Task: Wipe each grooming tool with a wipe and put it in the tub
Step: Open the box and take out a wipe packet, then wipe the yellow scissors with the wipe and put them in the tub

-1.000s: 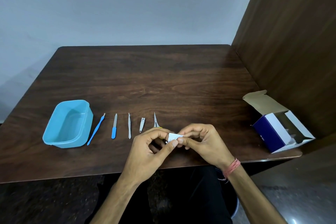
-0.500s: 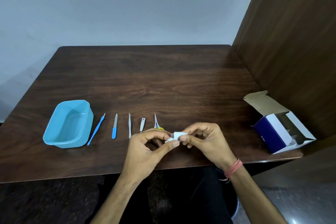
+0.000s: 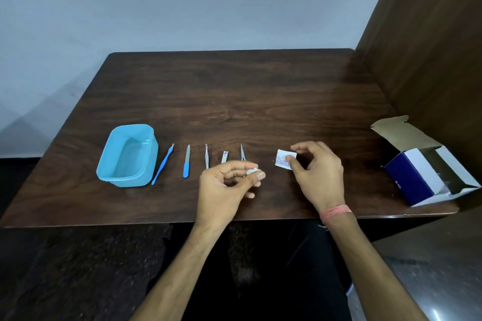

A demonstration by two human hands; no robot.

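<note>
On the dark brown wooden table (image 3: 234,101), near its front edge, a light blue rectangular plastic tub (image 3: 127,155) stands toward the left side, open and with nothing visible inside. To its right, five grooming tools lie in a row, each pointing away from the front edge: a thin blue-handled pick (image 3: 163,164), just beside the tub; a metal nail file with a blue grip (image 3: 186,161); metal tweezers (image 3: 207,156); a small metal nail clipper (image 3: 224,157); and a pair of small scissors (image 3: 242,152), partly hidden behind the left hand (image 3: 224,185). That hand hovers over the front edge, its thumb and forefinger pinched on a small white folded wipe (image 3: 252,171). The right hand (image 3: 317,174), with a pink band on the wrist, holds a small white printed sachet (image 3: 284,159) between thumb and fingers, right of the scissors. At the front right corner an opened blue and white cardboard box (image 3: 422,167) lies on its side.
</note>
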